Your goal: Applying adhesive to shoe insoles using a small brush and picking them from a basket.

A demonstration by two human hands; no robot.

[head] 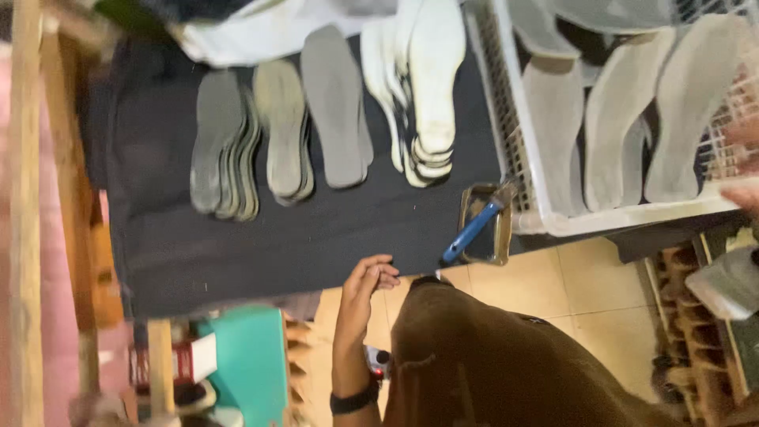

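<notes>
The blue-handled brush (473, 231), resting slanted in a small metal tin (501, 237) just beyond and right of the left hand (365, 286), looks next to be gripped, since that hand hovers loosely curled and empty near the grey insoles (277, 134); the right hand is unseen.

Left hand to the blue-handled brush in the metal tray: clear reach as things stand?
Probably yes. The left hand is open at the dark table's edge, and the brush lies in its tray close by, handle end toward it, with nothing between them.
</notes>
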